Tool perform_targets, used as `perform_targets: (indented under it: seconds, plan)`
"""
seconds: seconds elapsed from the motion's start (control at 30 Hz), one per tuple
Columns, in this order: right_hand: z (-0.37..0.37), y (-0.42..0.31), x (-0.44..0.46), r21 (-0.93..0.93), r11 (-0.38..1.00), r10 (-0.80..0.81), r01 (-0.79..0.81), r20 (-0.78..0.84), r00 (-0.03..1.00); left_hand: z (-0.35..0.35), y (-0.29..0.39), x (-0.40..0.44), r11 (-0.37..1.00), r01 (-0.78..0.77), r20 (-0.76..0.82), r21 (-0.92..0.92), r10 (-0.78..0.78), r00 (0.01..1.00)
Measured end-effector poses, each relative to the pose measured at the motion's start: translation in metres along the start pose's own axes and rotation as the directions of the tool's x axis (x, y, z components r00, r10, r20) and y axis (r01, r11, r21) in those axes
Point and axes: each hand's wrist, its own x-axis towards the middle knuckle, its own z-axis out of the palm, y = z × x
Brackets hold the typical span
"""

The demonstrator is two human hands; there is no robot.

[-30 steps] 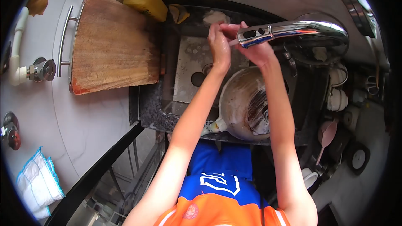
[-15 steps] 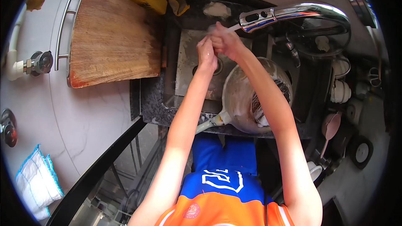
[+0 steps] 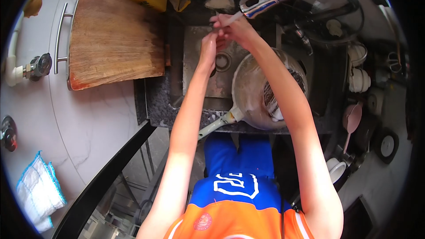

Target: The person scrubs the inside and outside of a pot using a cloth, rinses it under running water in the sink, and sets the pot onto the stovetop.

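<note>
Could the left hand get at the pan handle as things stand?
Probably yes: the left hand would need to draw back from near the faucet, but most of the pan handle lies uncovered beside the left forearm.

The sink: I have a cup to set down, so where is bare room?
Bare sink floor shows between the cutting board and left hand, and between the drain and pan handle. Crowded: beneath the faucet head, by the right hand, and rightward, where the pan lies.
</note>
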Motion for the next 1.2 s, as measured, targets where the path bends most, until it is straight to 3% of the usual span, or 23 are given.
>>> perform_targets:
  seconds: [0.07,0.1,0.17,0.23,0.3,0.33,0.4,0.47,0.5,0.53,0.6,0.63,0.7,0.73,0.8,0.87,0.93,0.97,1.07,1.2]
  plan:
    - [-0.027,-0.001,-0.008,-0.259,0.963,-0.097,0.069,-0.097,0.991,-0.019,-0.024,-0.016,0.924,-0.042,0.082,0.381,0.011,0.997]
    - [-0.044,0.004,-0.009,-0.229,0.972,-0.099,0.053,-0.194,0.976,-0.030,-0.038,-0.028,0.846,-0.066,0.128,0.530,-0.002,0.992]
    - [-0.071,0.001,-0.018,-0.294,0.956,-0.059,0.005,-0.174,0.983,-0.052,-0.064,-0.058,0.652,-0.106,0.212,0.750,-0.086,0.973]
    - [-0.080,-0.004,-0.023,-0.380,0.921,0.021,-0.080,-0.158,0.987,-0.075,-0.087,-0.089,0.577,-0.006,0.244,0.817,-0.336,0.910]
    - [-0.087,-0.006,-0.036,-0.442,0.896,-0.045,-0.042,-0.186,0.982,-0.073,-0.071,-0.122,0.398,0.095,0.218,0.913,-0.670,0.710]
    - [-0.091,-0.005,-0.041,-0.504,0.864,-0.105,-0.010,-0.200,0.974,-0.080,-0.086,-0.138,0.372,-0.017,0.253,0.928,-0.598,0.761]
    - [-0.120,0.007,-0.045,-0.547,0.837,-0.157,0.023,-0.199,0.967,-0.088,-0.097,-0.161,0.192,-0.285,0.344,0.939,-0.529,0.776]
    - [-0.137,0.014,-0.049,-0.619,0.785,-0.226,0.009,-0.273,0.935,-0.078,-0.099,-0.181,0.135,-0.340,0.365,0.931,-0.387,0.847]
    - [-0.140,0.013,-0.052,-0.562,0.826,-0.137,-0.042,-0.272,0.953,-0.072,-0.100,-0.188,0.083,-0.413,0.417,0.907,-0.316,0.852]
    - [-0.136,0.006,-0.056,-0.566,0.824,-0.149,-0.033,-0.271,0.951,-0.068,-0.105,-0.195,0.023,-0.482,0.476,0.876,-0.206,0.855]
    - [-0.122,0.000,-0.060,-0.226,0.973,-0.087,0.057,-0.127,0.988,-0.061,-0.114,-0.201,-0.055,-0.477,0.465,0.877,-0.151,0.873]
    - [-0.112,-0.005,-0.061,-0.228,0.972,-0.087,0.058,-0.120,0.989,-0.059,-0.116,-0.205,-0.056,-0.472,0.461,0.880,-0.146,0.875]
    - [-0.092,-0.018,-0.061,0.096,0.972,-0.213,0.213,-0.014,0.977,-0.059,-0.119,-0.207,0.032,-0.512,0.511,0.859,0.029,0.859]
    - [-0.081,-0.027,-0.062,0.096,0.972,-0.215,0.215,-0.010,0.976,-0.063,-0.126,-0.204,0.029,-0.511,0.510,0.859,0.032,0.860]
    - [-0.061,-0.045,-0.066,0.273,0.873,-0.429,0.405,0.030,0.903,-0.069,-0.140,-0.201,0.118,-0.501,0.486,0.857,0.137,0.863]
    - [-0.047,-0.061,-0.069,0.282,0.860,-0.448,0.425,0.020,0.894,-0.063,-0.130,-0.196,0.124,-0.482,0.458,0.868,0.179,0.871]
    - [-0.035,-0.074,-0.075,0.165,0.861,-0.507,0.481,0.206,0.837,-0.062,-0.123,-0.186,0.159,-0.327,0.325,0.932,0.034,0.945]
    - [-0.029,-0.075,-0.078,0.110,0.867,-0.499,0.487,0.184,0.847,-0.062,-0.119,-0.183,0.131,-0.385,0.370,0.913,0.126,0.920]
    - [-0.027,-0.075,-0.088,-0.039,0.877,-0.470,0.479,0.141,0.871,-0.049,-0.088,-0.179,0.074,-0.361,0.356,0.929,0.073,0.931]
    - [-0.031,-0.071,-0.095,-0.070,0.893,-0.434,0.445,0.131,0.891,-0.043,-0.059,-0.176,0.005,-0.337,0.336,0.941,0.077,0.939]
